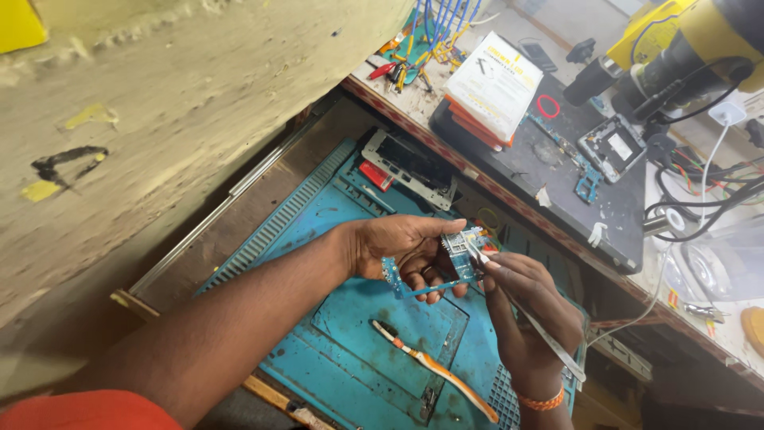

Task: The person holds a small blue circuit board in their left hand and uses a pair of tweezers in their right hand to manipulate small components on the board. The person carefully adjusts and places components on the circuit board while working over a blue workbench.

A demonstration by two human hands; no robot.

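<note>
My left hand (pixel 402 251) holds a small blue phone circuit board (pixel 446 267) over a blue repair mat (pixel 350 318). My right hand (pixel 529 306) grips metal tweezers (pixel 525 306), their tips touching the top of the board near its metal shield. An orange band circles my right wrist. A worn orange and white toothbrush (pixel 434 368) lies on the mat below both hands.
A phone frame (pixel 410 167) and a red part (pixel 374 175) lie at the mat's far end. On the bench beyond sit a dark mat (pixel 557 171), a white and orange box (pixel 493 84), an opened phone (pixel 611 147), a microscope (pixel 676 56), cables and tools. A rough wall stands at left.
</note>
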